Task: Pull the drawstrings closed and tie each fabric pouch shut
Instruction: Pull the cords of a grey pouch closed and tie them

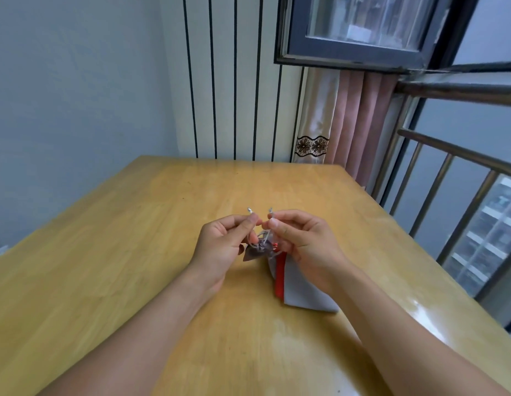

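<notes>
1. On the wooden table (pixel 140 224), roughly at its middle, a grey fabric pouch (pixel 302 290) lies with its gathered neck (pixel 258 250) pointing left; every place below is given relative to this pouch.
2. Left of the pouch's neck, the left hand (pixel 220 247) is raised just above the table, its thumb and forefinger pinching one grey drawstring end (pixel 252 214), whose tip pokes up above the fingers.
3. Directly above the neck, the two cord ends stand close together, nearly touching, with cord running down to the bunched fabric.
4. Over the pouch's upper part, the right hand (pixel 302 238) pinches the other drawstring end (pixel 270 213) between thumb and forefinger, partly hiding the pouch.
5. Along the pouch's left edge, a red fabric strip (pixel 280 278) shows; whether it is a second pouch underneath cannot be told.
6. Far behind the pouch, to the right, a pink curtain (pixel 360 121) hangs below a dark-framed window (pixel 360 50), with a metal railing (pixel 448 172) further right.
</notes>
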Motion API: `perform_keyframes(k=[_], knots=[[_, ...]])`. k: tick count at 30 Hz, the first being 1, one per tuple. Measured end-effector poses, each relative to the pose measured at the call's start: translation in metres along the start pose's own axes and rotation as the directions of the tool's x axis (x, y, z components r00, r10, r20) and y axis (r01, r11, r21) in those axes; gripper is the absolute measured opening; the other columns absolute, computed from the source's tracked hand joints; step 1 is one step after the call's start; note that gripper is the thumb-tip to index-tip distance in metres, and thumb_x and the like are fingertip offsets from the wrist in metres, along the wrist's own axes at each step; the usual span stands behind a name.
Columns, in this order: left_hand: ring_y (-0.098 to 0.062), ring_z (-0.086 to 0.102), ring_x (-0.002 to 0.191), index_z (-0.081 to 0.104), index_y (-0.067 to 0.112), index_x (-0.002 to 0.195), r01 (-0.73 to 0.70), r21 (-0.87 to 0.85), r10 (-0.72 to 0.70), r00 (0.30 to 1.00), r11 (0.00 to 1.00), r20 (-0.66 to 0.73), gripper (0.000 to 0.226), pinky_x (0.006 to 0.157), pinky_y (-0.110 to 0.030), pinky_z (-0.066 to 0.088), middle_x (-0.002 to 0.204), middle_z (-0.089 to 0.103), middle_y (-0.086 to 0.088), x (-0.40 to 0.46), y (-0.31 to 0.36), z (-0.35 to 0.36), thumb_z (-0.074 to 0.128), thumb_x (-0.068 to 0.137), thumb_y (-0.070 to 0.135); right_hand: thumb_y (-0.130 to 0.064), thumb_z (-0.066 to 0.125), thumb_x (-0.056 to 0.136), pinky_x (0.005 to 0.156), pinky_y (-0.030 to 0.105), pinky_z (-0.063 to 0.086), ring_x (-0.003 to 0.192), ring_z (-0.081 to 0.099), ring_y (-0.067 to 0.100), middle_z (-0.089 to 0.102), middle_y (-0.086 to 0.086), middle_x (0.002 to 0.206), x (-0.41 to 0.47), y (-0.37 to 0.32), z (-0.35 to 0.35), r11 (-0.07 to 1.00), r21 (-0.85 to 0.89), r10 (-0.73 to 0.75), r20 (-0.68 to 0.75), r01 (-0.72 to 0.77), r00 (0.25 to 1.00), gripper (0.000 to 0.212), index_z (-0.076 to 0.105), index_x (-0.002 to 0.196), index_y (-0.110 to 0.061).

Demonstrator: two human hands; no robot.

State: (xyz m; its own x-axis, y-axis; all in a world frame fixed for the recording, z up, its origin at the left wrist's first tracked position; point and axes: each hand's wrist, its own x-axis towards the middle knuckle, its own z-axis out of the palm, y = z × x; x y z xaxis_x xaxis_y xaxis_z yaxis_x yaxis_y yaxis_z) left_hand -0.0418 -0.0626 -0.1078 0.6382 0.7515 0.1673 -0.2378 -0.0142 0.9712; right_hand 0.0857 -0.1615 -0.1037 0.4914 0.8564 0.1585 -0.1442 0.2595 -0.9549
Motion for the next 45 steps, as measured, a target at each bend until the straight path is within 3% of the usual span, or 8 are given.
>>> perform_keyframes(k=[3, 6, 12, 15, 20, 27, 33, 45], knots=[[-0.015, 0.058, 0.068, 0.077, 0.012, 0.081, 0.026, 0.008, -0.026, 0.999, 1.0, 0.019, 0.024, 0.07, -0.033, 0.046, 0.063, 0.058, 0.002, 0.0, 0.0, -0.002, 0.07, 0.082, 0.036, -0.027, 0.083, 0.067, 0.079, 0.04, 0.053, 0.09, 0.066, 0.022, 0.073, 0.009, 0.104, 0.002, 0.0, -0.002, 0.992, -0.095, -0.083, 0.016, 0.084, 0.996, 0.022, 0.08, 0.085, -0.015], [-0.014, 0.053, 0.061, 0.077, 0.009, 0.086, 0.027, 0.033, -0.03, 0.996, 0.999, 0.089, 0.03, 0.059, -0.026, 0.044, 0.06, 0.055, 0.002, -0.001, -0.001, -0.003, 0.071, 0.079, 0.037, -0.022, 0.077, 0.075, 0.099, 0.037, 0.052, 0.125, 0.059, 0.009, 0.073, 0.008, 0.117, 0.002, -0.005, -0.001, 0.943, -0.251, -0.193, 0.112, 0.216, 0.975, 0.019, 0.08, 0.089, -0.009], [-0.016, 0.051, 0.069, 0.074, 0.01, 0.087, 0.057, 0.066, -0.071, 0.97, 0.996, 0.231, 0.023, 0.07, -0.038, 0.035, 0.066, 0.055, 0.0, -0.001, -0.001, -0.003, 0.063, 0.089, 0.031, -0.013, 0.075, 0.079, 0.071, 0.032, 0.056, 0.074, 0.07, 0.023, 0.073, 0.024, 0.082, -0.003, -0.005, 0.001, 0.971, -0.191, -0.126, 0.105, 0.145, 0.986, 0.02, 0.077, 0.095, 0.0], [-0.016, 0.055, 0.068, 0.068, 0.005, 0.087, 0.097, -0.013, -0.089, 0.956, 0.995, 0.281, 0.03, 0.065, -0.035, 0.038, 0.067, 0.057, -0.001, -0.002, 0.001, -0.004, 0.056, 0.085, 0.032, -0.02, 0.08, 0.072, 0.078, 0.037, 0.057, 0.077, 0.069, 0.025, 0.075, 0.023, 0.085, -0.001, -0.003, -0.001, 0.971, -0.216, -0.1, 0.032, 0.105, 0.994, 0.025, 0.079, 0.091, -0.004], [-0.007, 0.05, 0.056, 0.064, 0.011, 0.061, -0.015, 0.125, -0.009, 0.982, 0.992, 0.186, 0.034, 0.056, -0.016, 0.039, 0.058, 0.054, 0.004, -0.003, -0.003, 0.0, 0.07, 0.084, 0.036, -0.015, 0.074, 0.082, 0.083, 0.036, 0.058, 0.081, 0.069, 0.026, 0.076, 0.019, 0.087, 0.0, -0.006, -0.004, 0.959, -0.272, -0.064, 0.075, 0.082, 0.995, 0.018, 0.078, 0.094, -0.003], [-0.009, 0.054, 0.064, 0.064, 0.021, 0.058, 0.011, 0.163, -0.036, 0.988, 0.987, 0.149, 0.036, 0.063, -0.023, 0.04, 0.064, 0.058, 0.005, 0.0, -0.005, 0.0, 0.064, 0.092, 0.03, 0.0, 0.07, 0.087, 0.076, 0.029, 0.058, 0.076, 0.07, 0.018, 0.076, 0.017, 0.087, -0.002, -0.01, -0.001, 0.941, -0.324, -0.11, -0.016, 0.099, 0.994, 0.011, 0.076, 0.097, 0.001], [-0.013, 0.064, 0.069, 0.069, 0.012, 0.068, 0.028, 0.111, -0.036, 0.996, 0.993, 0.077, 0.03, 0.067, -0.026, 0.051, 0.069, 0.065, 0.001, 0.001, -0.008, 0.001, 0.06, 0.095, 0.019, -0.002, 0.081, 0.078, 0.07, 0.035, 0.061, 0.069, 0.071, 0.022, 0.075, 0.016, 0.077, -0.004, -0.011, 0.003, 0.945, -0.298, -0.19, -0.174, 0.132, 0.966, 0.011, 0.075, 0.087, 0.0], [-0.017, 0.065, 0.088, 0.073, 0.003, 0.095, 0.082, 0.004, -0.082, 0.996, 0.997, 0.038, 0.022, 0.09, -0.034, 0.05, 0.09, 0.074, -0.009, 0.005, -0.007, -0.006, 0.068, 0.089, 0.024, 0.001, 0.082, 0.075, 0.058, 0.021, 0.053, 0.064, 0.07, 0.013, 0.076, 0.012, 0.075, -0.008, -0.016, 0.007, 0.926, -0.371, -0.088, -0.047, 0.065, 0.995, 0.014, 0.073, 0.086, 0.0]])
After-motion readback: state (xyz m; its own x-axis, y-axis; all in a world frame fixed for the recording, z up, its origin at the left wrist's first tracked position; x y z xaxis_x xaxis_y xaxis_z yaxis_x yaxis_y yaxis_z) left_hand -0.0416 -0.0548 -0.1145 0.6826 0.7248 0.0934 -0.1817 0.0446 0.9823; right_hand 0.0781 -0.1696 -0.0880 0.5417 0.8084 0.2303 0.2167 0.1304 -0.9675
